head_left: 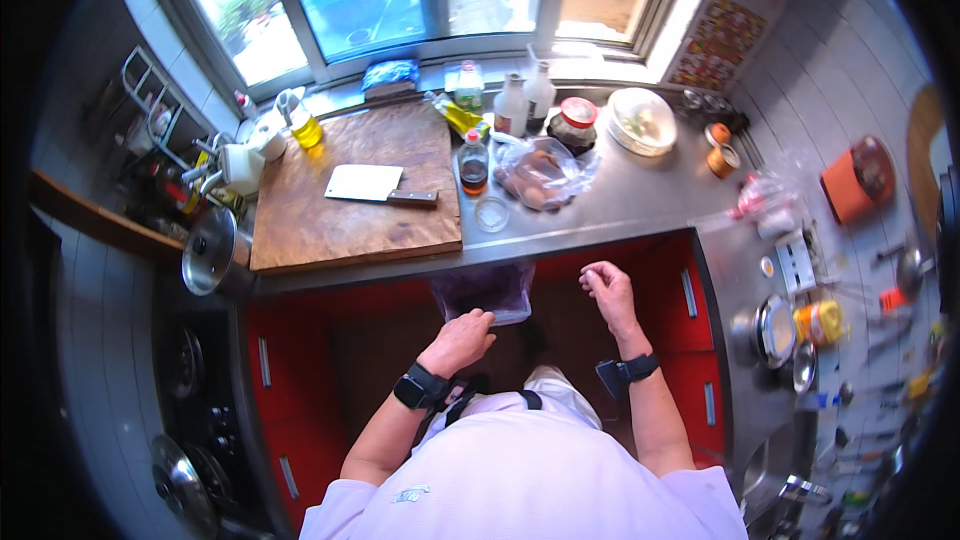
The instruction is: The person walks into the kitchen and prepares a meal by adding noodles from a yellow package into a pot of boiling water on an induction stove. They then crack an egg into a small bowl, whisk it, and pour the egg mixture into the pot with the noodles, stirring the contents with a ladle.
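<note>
My left hand (459, 341) is over the near rim of a purple-lined bin (491, 291) below the counter's front edge. Its fingers overlap the rim, and whether they grip it cannot be told. My right hand (611, 294) hovers to the right of the bin, fingers loosely bent, with nothing visible in it. A thick wooden cutting board (352, 232) lies on the steel counter (622, 199) in front of me. On the board rests a cleaver (367, 181), its dark wooden handle pointing right.
Right of the board stand a small sauce bottle (473, 165), a glass dish (491, 214), a plastic bag of round brown items (541, 174), a red-lidded jar (576, 124) and a white basket (640, 120). A steel pot (210, 251) stands at left. Red cabinets (289, 382) flank me.
</note>
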Demonstrator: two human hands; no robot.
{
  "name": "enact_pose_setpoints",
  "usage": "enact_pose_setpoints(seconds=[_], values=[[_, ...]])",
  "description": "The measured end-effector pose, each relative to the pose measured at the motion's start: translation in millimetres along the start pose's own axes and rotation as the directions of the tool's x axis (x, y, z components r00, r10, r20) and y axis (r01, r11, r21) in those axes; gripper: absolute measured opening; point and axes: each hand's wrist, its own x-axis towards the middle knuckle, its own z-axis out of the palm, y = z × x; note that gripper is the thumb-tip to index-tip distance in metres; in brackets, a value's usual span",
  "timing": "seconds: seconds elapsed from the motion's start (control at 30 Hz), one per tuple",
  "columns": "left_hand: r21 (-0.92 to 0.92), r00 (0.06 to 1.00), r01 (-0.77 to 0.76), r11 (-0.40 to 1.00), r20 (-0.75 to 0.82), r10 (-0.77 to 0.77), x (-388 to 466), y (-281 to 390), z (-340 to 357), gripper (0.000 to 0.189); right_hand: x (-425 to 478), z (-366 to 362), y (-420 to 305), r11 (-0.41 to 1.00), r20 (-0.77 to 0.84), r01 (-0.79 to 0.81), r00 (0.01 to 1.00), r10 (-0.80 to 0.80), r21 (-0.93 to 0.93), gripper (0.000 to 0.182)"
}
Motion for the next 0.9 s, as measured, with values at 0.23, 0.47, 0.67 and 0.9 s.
enact_pose_setpoints(seconds=[0.23,0.47,0.67,0.9], values=[[-0.098,0.848,0.505,0.857,-0.127,-0.514,-34,-34,22,0.029,189,9,-31,0.917,0.141,0.298,0.953,-0.269,-0.265,0.012],[-0.353,0.578,0.708,0.611,-0.208,-0.789,-50,17,66,0.024,342,36,15,0.73,0.537,0.576,0.772,-0.339,-0.368,0.014],[-0.502,0.314,0.751,0.428,-0.3,-0.901,-38,55,88,0.019,381,68,59,0.583,0.763,0.743,0.573,-0.299,-0.329,0.03],[-0.517,0.047,0.815,0.262,-0.392,-0.919,-46,67,122,0.017,377,83,78,0.403,0.746,0.757,0.626,-0.225,-0.514,0.042]])
